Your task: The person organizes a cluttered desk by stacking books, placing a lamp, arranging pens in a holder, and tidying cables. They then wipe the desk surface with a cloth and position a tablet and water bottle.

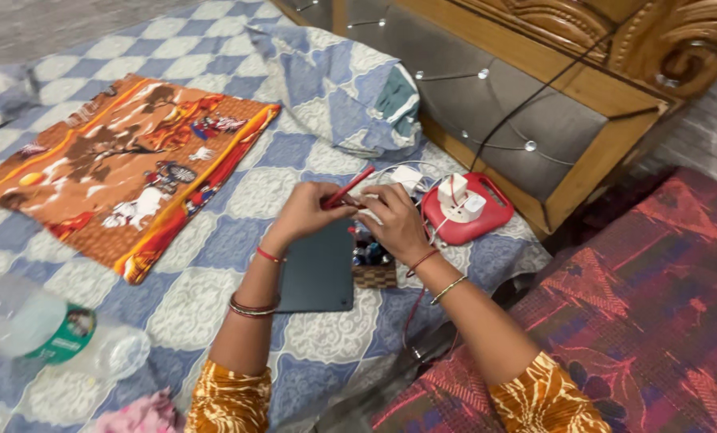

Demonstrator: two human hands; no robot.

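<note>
My left hand [306,210] grips a thin red pen-like stick [357,184] that points up and to the right. My right hand [397,218] meets it at the stick's lower end, fingers closed around it. Both hands hover over a dark grey tablet [318,277] lying flat on the checked bedsheet [214,256]. Just under my right hand stands a small woven basket [373,273] holding several small bottles, partly hidden by the hand.
A red extension board [486,218] with white plugs and cables lies right of my hands near the wooden headboard [535,104]. An orange printed pillow [126,168] and a blue checked pillow [350,88] lie farther back. A clear plastic bottle [54,333] lies at left. A maroon patterned cloth [655,305] covers the right.
</note>
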